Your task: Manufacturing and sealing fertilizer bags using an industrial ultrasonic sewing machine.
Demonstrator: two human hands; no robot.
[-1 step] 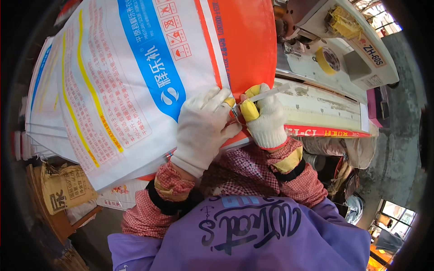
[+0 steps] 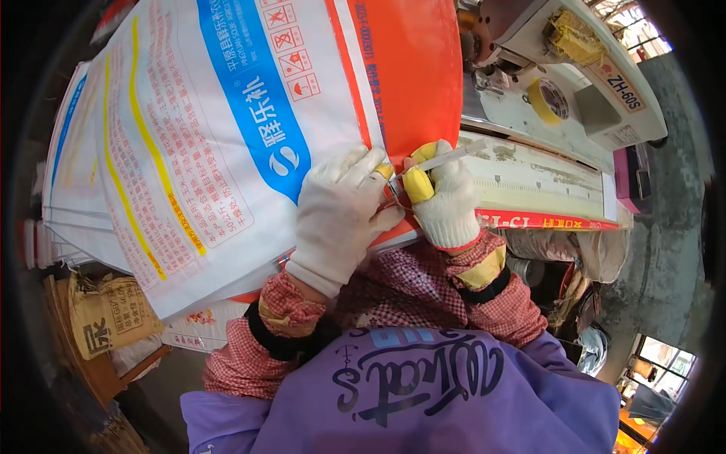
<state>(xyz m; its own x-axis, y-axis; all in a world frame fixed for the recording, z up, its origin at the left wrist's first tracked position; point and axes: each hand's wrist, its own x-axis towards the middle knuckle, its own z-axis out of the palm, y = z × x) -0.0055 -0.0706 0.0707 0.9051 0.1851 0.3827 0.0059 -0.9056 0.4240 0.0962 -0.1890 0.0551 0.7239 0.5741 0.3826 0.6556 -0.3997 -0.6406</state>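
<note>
- Resting on a large printed sack (image 2: 227,136), the left hand (image 2: 340,216) wears one white knit glove; its fingers are bent, the tips pressing and pinching the sack's edge where the white and blue print meets the orange panel.
- The right hand (image 2: 446,200), in one white glove with yellow fingertips, is curled tight around a thin pale strip (image 2: 446,157) that sticks out to the right over the knuckles; what kind of strip it is I cannot tell.
- The two hands meet almost fingertip to fingertip at the near edge of the sack, just in front of the person's chest.
- The sack lies flat on top of a stack of similar sacks (image 2: 57,204), whose edges fan out at the left; their number cannot be counted.
- One sewing machine (image 2: 575,83), cream coloured, stands at the upper right, just beyond the right hand.
- One roll of yellow tape (image 2: 546,98) sits on the machine.
- One brown paper bag (image 2: 110,318) stands low at the left, well apart from the hands.
</note>
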